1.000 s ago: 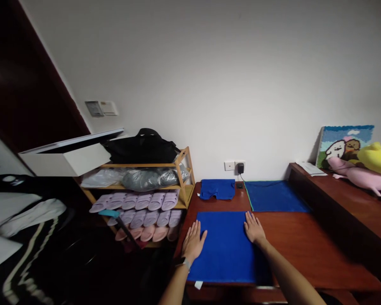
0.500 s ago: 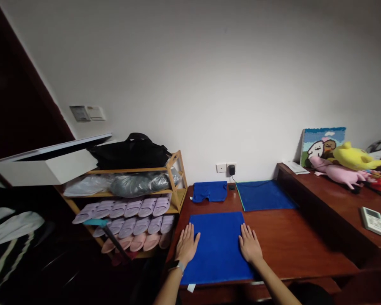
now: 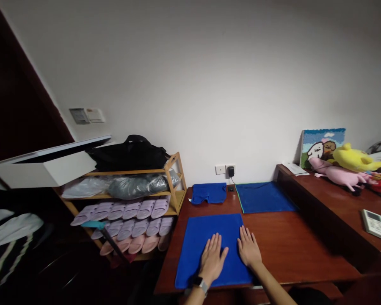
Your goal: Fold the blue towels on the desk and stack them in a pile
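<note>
A blue cloth [image 3: 197, 241] is spread out nearly square on the brown table, close to its front edge. On the lower middle of this cloth rests my left hand [image 3: 212, 259], palm down, fingers extended and the thumb apart. My right hand [image 3: 249, 246] lies flat over the cloth's right edge, its fingers stretched forward. Neither hand grips anything. Behind the spread cloth are a smaller folded blue cloth [image 3: 208, 193] and, to the right, a flat blue cloth with a green edge [image 3: 263, 198].
Left of the table [image 3: 295, 245] stands a wooden rack [image 3: 177, 186] with slippers and a black bag [image 3: 130, 154]. A raised brown surface on the right holds plush toys [image 3: 352, 159] and a white device [image 3: 376, 224]. A plug [image 3: 231, 171] sits in the wall socket.
My left hand has moved right, from the spread cloth's left edge to its lower middle. The right hand has hardly moved. The cloth's white tag at the front no longer shows.
</note>
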`<state>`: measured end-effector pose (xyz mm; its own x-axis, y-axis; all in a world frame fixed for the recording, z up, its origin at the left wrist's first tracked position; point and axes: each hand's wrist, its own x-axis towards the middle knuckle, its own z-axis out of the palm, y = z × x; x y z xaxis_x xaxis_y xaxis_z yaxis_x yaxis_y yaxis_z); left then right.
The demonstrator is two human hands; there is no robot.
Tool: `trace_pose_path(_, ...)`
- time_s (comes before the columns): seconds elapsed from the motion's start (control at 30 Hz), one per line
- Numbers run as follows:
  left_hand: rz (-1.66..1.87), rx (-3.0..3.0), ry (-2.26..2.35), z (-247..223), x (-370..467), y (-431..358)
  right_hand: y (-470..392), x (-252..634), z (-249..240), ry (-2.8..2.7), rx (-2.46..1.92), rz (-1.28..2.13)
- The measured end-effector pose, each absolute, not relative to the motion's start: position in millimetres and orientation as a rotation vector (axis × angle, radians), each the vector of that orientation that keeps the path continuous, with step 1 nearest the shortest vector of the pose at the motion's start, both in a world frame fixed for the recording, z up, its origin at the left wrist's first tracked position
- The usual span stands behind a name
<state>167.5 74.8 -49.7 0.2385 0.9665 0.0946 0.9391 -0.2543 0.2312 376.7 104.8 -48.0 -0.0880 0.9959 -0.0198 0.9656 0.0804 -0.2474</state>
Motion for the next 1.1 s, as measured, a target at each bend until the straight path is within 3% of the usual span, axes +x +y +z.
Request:
trace_pose_path(0.23, 0.364, 2.191, 2.203, -67.4, 34.7, 44.0, 105.4, 374.9, -45.2, -2.199, -2.047, 0.285)
trace_pose_path(0.7, 0.362, 2.219, 2.241, -64.5, 33.5, 43.8, 37.5, 383.4, -59.7, -2.158, -2.0, 0.305)
trace_pose_path(0.83, 0.44, 2.297, 2.171, -44.5, 79.9, 44.4, 36.6, 381.9, -50.2, -2.148, -1.975, 0.347)
trace_pose_path(1.1, 0.399, 2.478, 1.531, -34.0, 246.1, 38.4, 36.2, 386.9, -51.2, -2.245, -1.869, 0.355)
